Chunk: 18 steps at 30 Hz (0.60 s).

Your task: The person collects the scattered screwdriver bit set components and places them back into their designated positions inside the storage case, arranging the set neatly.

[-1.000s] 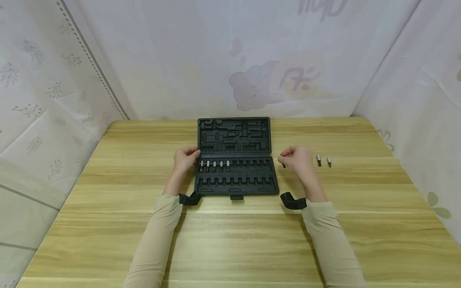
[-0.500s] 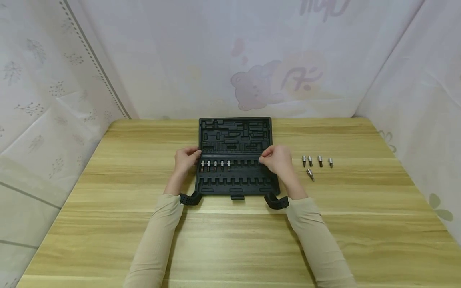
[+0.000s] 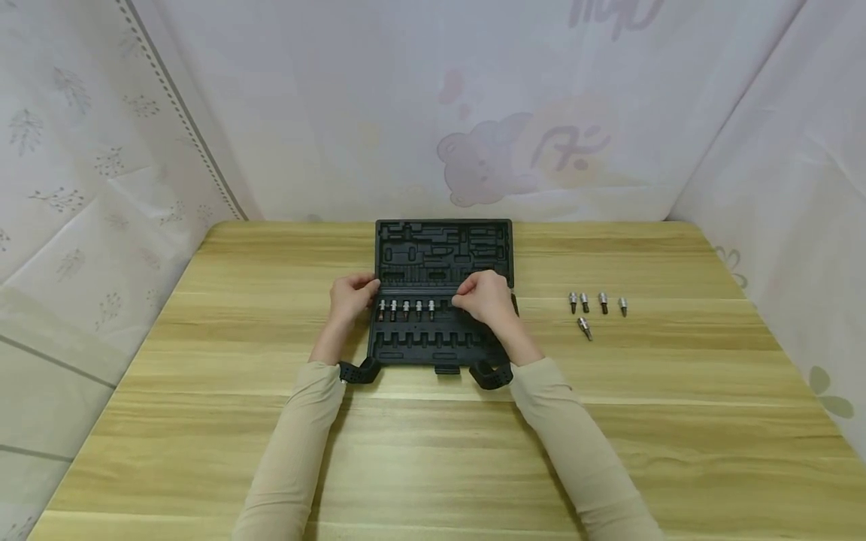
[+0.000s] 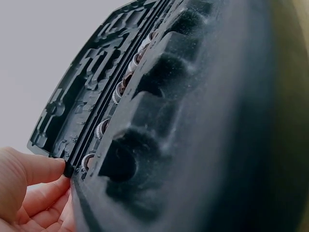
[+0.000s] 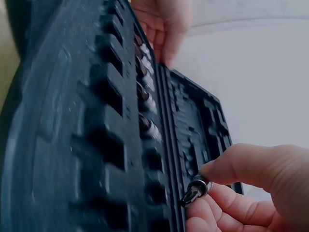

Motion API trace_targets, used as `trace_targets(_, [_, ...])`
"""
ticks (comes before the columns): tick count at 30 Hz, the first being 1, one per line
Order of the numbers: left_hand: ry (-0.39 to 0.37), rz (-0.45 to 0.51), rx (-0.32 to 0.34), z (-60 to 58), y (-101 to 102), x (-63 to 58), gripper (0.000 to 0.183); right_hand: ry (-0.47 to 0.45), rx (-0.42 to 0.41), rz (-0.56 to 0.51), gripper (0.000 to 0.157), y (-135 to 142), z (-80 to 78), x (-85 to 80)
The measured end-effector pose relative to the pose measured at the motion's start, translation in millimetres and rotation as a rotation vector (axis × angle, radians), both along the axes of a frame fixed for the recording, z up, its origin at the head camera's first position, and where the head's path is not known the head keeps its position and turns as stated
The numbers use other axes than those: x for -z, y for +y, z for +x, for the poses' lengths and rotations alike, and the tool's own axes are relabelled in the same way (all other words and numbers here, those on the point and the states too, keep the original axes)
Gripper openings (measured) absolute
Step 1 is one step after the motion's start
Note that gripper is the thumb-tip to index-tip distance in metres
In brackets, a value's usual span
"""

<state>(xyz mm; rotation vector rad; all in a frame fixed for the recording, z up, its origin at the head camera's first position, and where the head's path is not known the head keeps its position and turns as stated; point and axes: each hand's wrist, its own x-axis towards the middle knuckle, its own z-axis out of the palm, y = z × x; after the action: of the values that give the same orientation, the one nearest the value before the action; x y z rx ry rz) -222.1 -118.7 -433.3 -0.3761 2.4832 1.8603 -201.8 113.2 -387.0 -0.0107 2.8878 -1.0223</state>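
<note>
A black tool case [image 3: 418, 328] lies unfolded on the table, its lid half at the back. Along the left part of its upper slot row sit several silver bit sockets [image 3: 407, 308]. My left hand [image 3: 348, 302] grips the case's left side at the hinge; in the left wrist view the thumb [image 4: 43, 168] lies on the edge and the other fingers below it. Over the upper row, just right of the filled slots, my right hand [image 3: 489, 299] pinches another bit socket [image 5: 198, 188] between thumb and fingers. A cross-shaped tip shows on it in the right wrist view.
To the right of the case, several loose bit sockets [image 3: 604, 303] lie on the wooden table [image 3: 433, 458], with one bit socket [image 3: 585, 327] slightly nearer. The case's latch [image 3: 447, 370] sticks out in front. A patterned curtain [image 3: 325, 113] hangs behind the table.
My right hand has moved left with the bit socket, from beside the case to over its upper slot row. The left hand has kept its hold on the case edge.
</note>
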Motion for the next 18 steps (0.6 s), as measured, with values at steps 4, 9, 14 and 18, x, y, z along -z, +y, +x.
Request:
trace_targets(4, [0.001,0.001,-0.005,-1.5,0,1.8,0.028,-0.014,-0.017,-0.002,0.011,-10,-3.9,3.2])
trace_targets(9, [0.034,0.013,-0.017,-3.9,-1,6.5,0.026,-0.029,-0.037,0.022,0.011,-19,-9.2,5.4])
trace_targets(14, [0.038,0.014,-0.017,-3.6,-2,6.2,0.025,-0.060,-0.029,0.034,0.012,-25,-13.0,6.3])
trace_targets(18, [0.003,0.004,-0.007,-0.8,0,0.8,0.029,-0.098,-0.011,0.038,0.014,-28,-14.8,7.2])
